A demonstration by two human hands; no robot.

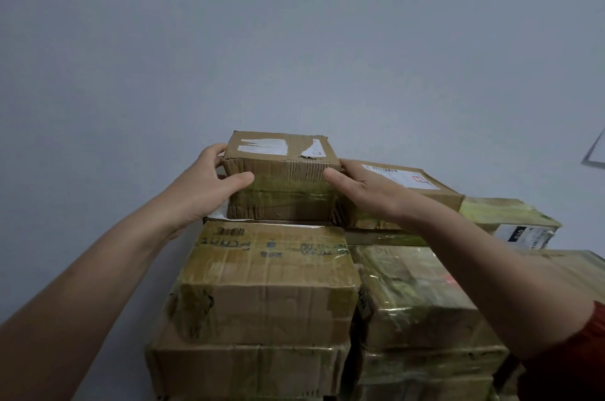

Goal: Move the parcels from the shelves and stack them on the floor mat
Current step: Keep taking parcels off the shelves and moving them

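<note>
Here, a small cardboard box (281, 184) sits at the very top of a pile of parcels, just above the middle of the view. It is squat and rectangular, its brown sides ribbed and crumpled, with torn white label scraps on the lid and glossy yellowed tape across the front. The left hand (209, 178) grasps it from nine o'clock, thumb on the front face and fingers curled round the far corner. The right hand (363, 191) grips it from three o'clock, thumb on the front edge and fingers behind the side.

At six o'clock from it lies a bigger box (268, 269), dented, heavily taped and printed with a barcode. Whether the small one rests on it or is just clear of it I cannot tell. At three o'clock a flat box (402, 181) carries a white shipping label. A red sleeve (573, 361) shows at five o'clock, and a plain grey wall (294, 40) fills twelve.
</note>
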